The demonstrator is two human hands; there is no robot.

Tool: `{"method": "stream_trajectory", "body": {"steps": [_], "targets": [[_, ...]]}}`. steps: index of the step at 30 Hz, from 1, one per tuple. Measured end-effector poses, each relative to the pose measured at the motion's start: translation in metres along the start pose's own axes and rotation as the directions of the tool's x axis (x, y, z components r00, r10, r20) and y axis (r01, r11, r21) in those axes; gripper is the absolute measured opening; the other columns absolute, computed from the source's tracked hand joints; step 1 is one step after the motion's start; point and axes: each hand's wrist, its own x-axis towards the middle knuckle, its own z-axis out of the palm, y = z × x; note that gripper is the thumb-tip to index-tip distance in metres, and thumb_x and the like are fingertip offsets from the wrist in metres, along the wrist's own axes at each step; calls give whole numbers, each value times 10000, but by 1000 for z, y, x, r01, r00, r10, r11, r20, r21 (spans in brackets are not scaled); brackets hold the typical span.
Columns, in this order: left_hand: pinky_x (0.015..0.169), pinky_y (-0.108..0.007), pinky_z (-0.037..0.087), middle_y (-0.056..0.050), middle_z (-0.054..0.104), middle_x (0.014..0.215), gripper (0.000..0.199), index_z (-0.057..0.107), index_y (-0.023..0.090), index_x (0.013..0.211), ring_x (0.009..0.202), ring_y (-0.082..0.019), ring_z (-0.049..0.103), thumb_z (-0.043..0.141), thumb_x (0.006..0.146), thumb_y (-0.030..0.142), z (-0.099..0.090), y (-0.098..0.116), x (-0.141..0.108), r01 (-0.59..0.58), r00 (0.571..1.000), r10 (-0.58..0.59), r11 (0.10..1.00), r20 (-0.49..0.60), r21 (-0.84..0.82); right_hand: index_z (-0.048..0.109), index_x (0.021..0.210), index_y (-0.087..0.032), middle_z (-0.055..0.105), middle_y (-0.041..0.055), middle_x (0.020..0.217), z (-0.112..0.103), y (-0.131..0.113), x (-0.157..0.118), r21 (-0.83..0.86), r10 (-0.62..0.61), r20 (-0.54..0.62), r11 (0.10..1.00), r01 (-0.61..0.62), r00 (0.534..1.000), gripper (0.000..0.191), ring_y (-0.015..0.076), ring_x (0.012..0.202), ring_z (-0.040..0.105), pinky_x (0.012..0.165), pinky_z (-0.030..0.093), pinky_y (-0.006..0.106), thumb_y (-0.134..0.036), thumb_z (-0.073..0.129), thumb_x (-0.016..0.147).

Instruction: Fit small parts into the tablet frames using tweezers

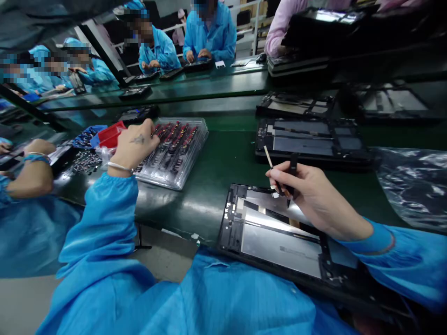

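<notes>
My left hand (134,144) reaches over a clear plastic tray (178,179) with rows of small red and black electronic parts (188,139). Its fingers are pinched at the tray's left rows; what is between them is hidden. Above an opened tablet-like device (279,246), my right hand (307,188) is closed on a slim black tool (292,167), whose tip points down at the device. A thin pale strip (268,157) also sticks out from its fingertips. The device lies at the bench's front edge, its metal plates and dark cables exposed.
More opened devices (307,139) lie beyond my right hand, with clear plastic film (415,186) on the right. Left of the tray are a red bin (111,134), a blue bin (90,137) and a pile of small parts (85,160). A co-worker's arm (33,172) is close on the left.
</notes>
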Motion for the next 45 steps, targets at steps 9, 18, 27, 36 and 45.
{"method": "stream_trajectory", "body": {"steps": [9,18,27,36,45], "targets": [[746,-287,462,-66,658,963,272,622,162,1030,883,-179,609,378,1097,264,3,164,-47,-673,726,628,732,-280,-104,740,830,-193,634,3,697,0,3,-1,-173,-214,-48,964,203,976,187,109,608,487,552,360,271,-373,790,829],[606,-287,409,-54,615,856,247,563,167,952,763,-181,589,354,1085,167,-3,206,-52,-713,658,699,698,-281,68,720,788,-203,653,4,704,-5,-1,-3,-541,-518,11,716,440,855,129,148,659,549,623,399,297,-261,651,879],[587,-289,404,-41,621,895,150,592,180,939,814,-189,619,468,1023,171,-5,188,-52,-695,718,693,719,-71,-17,672,708,-205,627,11,662,-4,4,-3,-620,-460,99,665,416,882,214,156,626,539,596,366,308,-323,645,884],[589,-308,395,-124,672,931,244,671,91,1020,834,-256,689,448,952,18,20,124,-47,-453,858,378,876,348,167,758,846,-182,680,34,736,-10,6,9,-350,-200,-10,919,184,980,233,129,613,542,571,415,294,-412,780,816],[740,-250,470,-46,708,966,320,738,155,1106,812,-133,619,554,1029,405,30,181,-48,-112,888,455,352,65,-929,737,884,-174,646,20,726,1,12,0,-146,-103,-18,984,100,994,323,116,605,499,541,388,272,-462,829,772]]}}
